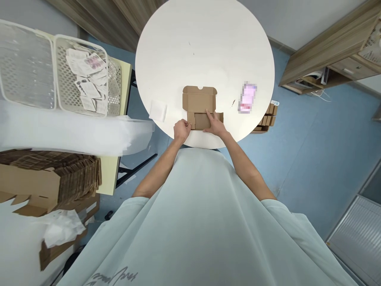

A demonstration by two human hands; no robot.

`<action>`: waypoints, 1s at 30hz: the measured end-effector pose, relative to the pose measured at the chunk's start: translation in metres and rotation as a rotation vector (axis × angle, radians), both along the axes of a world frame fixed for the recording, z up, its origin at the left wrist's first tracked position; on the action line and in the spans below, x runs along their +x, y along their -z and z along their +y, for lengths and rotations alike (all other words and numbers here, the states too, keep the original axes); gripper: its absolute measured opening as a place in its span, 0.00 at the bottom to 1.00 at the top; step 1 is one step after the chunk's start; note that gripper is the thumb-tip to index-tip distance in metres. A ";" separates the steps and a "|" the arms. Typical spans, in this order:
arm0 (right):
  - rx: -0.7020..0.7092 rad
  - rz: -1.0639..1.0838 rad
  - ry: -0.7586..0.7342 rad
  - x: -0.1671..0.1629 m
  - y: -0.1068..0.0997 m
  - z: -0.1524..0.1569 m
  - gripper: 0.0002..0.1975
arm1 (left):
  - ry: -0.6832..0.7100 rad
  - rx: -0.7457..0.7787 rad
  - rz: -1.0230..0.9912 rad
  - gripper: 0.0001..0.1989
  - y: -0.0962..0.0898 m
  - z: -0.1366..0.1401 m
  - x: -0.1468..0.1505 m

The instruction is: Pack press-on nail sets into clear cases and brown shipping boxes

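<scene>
A brown cardboard box [200, 102], partly folded, lies near the front edge of the round white table [166, 47]. Its lid stands open toward the far side, with a notch at the top edge. My left hand [182, 130] is closed at the box's left front corner, fingers pinching the side flap there. Across the right part of the box lies my right hand [216, 124], fingers spread, thumb at the front wall and fingertips near the fold. A small side flap sticks out on the right. To the left rests a white folded sheet or packet [158, 111].
A blurred pink phone-like thing [247, 97] lies on the table's right side. At left, a side table holds white baskets [67, 91], one with printed cards, a white sheet roll [74, 133] and stacked flat cardboard [80, 178]. Small brown boxes [266, 119] stand beyond the right edge.
</scene>
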State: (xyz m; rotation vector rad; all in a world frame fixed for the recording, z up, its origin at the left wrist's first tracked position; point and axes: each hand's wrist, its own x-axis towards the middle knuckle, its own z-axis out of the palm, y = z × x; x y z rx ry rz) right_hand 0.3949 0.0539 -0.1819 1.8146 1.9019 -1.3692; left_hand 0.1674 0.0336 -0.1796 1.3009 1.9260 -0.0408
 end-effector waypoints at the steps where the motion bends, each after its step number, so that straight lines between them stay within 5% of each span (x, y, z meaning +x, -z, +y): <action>1: 0.002 -0.003 0.003 0.000 -0.001 0.000 0.71 | 0.002 0.001 0.002 0.10 0.000 0.000 0.000; 12: 0.033 0.000 0.053 -0.002 0.001 0.004 0.66 | 0.229 -0.086 0.211 0.17 -0.011 0.009 0.011; 18: 0.244 0.032 0.328 0.030 -0.007 -0.019 0.41 | 0.301 -0.111 0.256 0.20 -0.014 0.017 0.019; 22: 0.168 -0.157 0.520 0.054 -0.006 -0.034 0.27 | 0.303 -0.113 0.243 0.20 -0.014 0.018 0.018; 25: 0.097 -0.167 0.514 0.056 -0.005 -0.039 0.10 | 0.301 -0.123 0.236 0.19 -0.015 0.018 0.018; 30: 0.178 -0.146 0.446 0.029 -0.011 -0.042 0.09 | 0.307 -0.131 0.246 0.20 -0.016 0.020 0.021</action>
